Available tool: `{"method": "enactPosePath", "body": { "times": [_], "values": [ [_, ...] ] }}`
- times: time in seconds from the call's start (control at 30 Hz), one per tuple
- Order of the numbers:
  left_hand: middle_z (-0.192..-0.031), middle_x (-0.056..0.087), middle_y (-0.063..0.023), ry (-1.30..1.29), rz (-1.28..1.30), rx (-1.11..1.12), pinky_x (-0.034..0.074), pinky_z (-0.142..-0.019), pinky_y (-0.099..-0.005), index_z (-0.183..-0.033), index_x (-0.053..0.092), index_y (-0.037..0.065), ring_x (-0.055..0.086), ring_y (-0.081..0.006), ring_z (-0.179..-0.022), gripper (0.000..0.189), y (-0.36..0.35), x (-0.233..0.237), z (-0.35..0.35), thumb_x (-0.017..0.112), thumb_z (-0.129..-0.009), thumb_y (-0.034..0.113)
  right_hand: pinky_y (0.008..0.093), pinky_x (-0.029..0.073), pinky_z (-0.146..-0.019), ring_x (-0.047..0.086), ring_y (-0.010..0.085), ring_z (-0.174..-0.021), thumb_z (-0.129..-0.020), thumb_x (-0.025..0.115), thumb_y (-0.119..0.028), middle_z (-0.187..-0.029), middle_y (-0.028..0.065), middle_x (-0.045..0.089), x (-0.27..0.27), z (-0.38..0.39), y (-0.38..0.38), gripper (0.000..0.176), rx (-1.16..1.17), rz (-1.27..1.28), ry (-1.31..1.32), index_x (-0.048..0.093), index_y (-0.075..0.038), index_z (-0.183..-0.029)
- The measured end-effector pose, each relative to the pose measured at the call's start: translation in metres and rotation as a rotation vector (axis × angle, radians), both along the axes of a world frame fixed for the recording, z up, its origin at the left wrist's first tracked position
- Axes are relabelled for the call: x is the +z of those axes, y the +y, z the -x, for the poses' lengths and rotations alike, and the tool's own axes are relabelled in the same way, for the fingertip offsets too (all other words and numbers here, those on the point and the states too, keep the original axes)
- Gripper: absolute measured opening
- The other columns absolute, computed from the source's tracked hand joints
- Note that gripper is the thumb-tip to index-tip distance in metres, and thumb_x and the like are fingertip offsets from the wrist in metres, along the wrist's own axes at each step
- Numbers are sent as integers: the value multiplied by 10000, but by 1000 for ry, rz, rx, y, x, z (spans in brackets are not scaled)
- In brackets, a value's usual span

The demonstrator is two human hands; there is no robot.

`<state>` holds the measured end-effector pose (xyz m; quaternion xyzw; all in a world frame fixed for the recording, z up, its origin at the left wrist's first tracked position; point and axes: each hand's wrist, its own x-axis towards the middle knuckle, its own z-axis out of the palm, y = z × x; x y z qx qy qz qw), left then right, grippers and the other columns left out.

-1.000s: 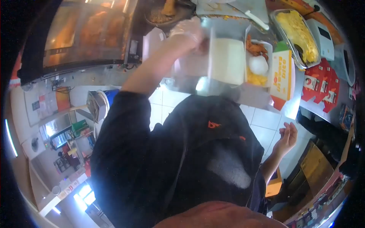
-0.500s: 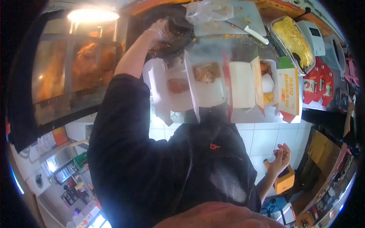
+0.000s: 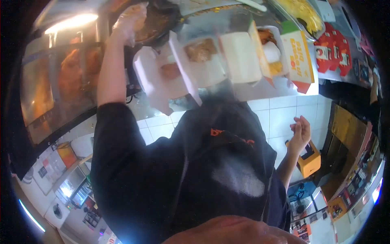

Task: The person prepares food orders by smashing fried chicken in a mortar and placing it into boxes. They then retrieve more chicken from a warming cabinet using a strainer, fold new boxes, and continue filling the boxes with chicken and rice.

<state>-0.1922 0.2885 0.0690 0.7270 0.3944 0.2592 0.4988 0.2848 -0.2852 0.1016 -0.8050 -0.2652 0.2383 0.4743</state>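
Note:
My left hand (image 3: 132, 23), in a clear plastic glove, is over the left edge of a dark round pan (image 3: 160, 20) with brown bits in it. Its fingers are blurred, and whether they hold anything does not show. Closer to me are white open boxes: one (image 3: 142, 65) has a brown piece (image 3: 170, 71) inside, and beside it lies a tan piece of food (image 3: 200, 51). A further box holds a white mound (image 3: 271, 53) with yellow and reddish food. Off to the right, away from the counter, my right hand (image 3: 300, 132) hangs with loosely bent fingers, holding nothing.
A lit glass cabinet (image 3: 61, 81) with orange-brown contents stands at the left. At the back right are a tray of yellow food (image 3: 302, 14), a white knife handle (image 3: 252, 4) and red cartons (image 3: 333, 49). An orange object (image 3: 309, 160) is below my right hand.
My gloved left hand has drawn from inside the pan toward its left edge. The whole view has shifted, with the counter now higher in it. My right hand stays at my side.

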Motion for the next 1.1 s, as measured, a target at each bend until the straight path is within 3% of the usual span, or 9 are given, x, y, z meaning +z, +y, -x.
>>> {"method": "enactPosePath", "body": {
  "times": [0.13,0.27,0.33,0.4,0.43,0.5,0.53,0.87,1.1],
  "values": [
    [-1072,666,-107,256,22,-264,479,-882,-291,-1119,622,89,621,-214,-989,427,-144,193,-165,723,-745,270,224,461,-645,574,92,-703,-929,522,-43,-956,101,664,2,-22,13,204,35,-36,67,589,4,-1115],
    [-1128,653,-132,898,-152,-624,442,-965,-279,-1141,615,100,600,-207,-1088,468,-215,230,-293,722,-760,350,223,462,-654,574,90,-699,-923,522,-22,-950,99,663,7,-55,26,204,87,-169,158,588,14,-1112],
    [-928,681,-109,930,-233,-891,555,-656,-346,-1148,611,67,664,-198,-787,349,-194,107,-316,671,-804,79,226,463,-654,575,88,-700,-919,523,-14,-947,97,662,6,-76,24,208,101,-226,187,588,14,-1115],
    [-1010,671,-128,1432,-488,-959,538,-747,-387,-1136,611,44,657,-247,-865,308,-231,96,-350,632,-832,91,232,464,-653,576,92,-699,-918,531,-24,-946,103,661,4,-93,19,211,93,-274,194,586,18,-1117],
    [-1010,671,-128,1441,-495,-955,538,-747,-387,-1136,611,44,657,-247,-865,308,-229,58,-344,632,-832,91,232,464,-653,576,92,-699,-918,531,-24,-946,103,661,2,-100,14,211,91,-285,197,586,18,-1117],
    [-1109,643,-137,1287,-893,-792,508,-836,-400,-1137,609,40,633,-274,-952,326,-207,-26,-322,626,-838,168,235,465,-653,575,96,-697,-921,537,-45,-941,111,660,-3,-115,-1,200,52,-287,191,586,20,-1103],
    [-1172,611,-148,987,-373,-356,476,-899,-374,-1174,597,52,604,-286,-1010,338,-229,3,-335,568,-858,169,235,465,-653,575,96,-697,-921,537,-45,-941,111,660,-9,-122,-9,200,42,-298,193,586,20,-1103],
    [-1185,609,-123,1345,-429,-410,455,-933,-361,-1182,595,71,583,-276,-1052,337,-248,-28,-334,544,-883,218,220,460,-652,585,90,-698,-906,570,-75,-905,79,670,-69,-168,-46,183,-177,-330,342,599,5,-1067],
    [-1194,608,-106,1346,-386,-394,440,-956,-352,-1187,593,85,568,-270,-1081,339,-239,-9,-330,527,-900,252,221,458,-648,581,95,-706,-894,552,-51,-904,78,664,-77,-173,-16,194,-68,-411,375,595,13,-1072]
  ]
}}
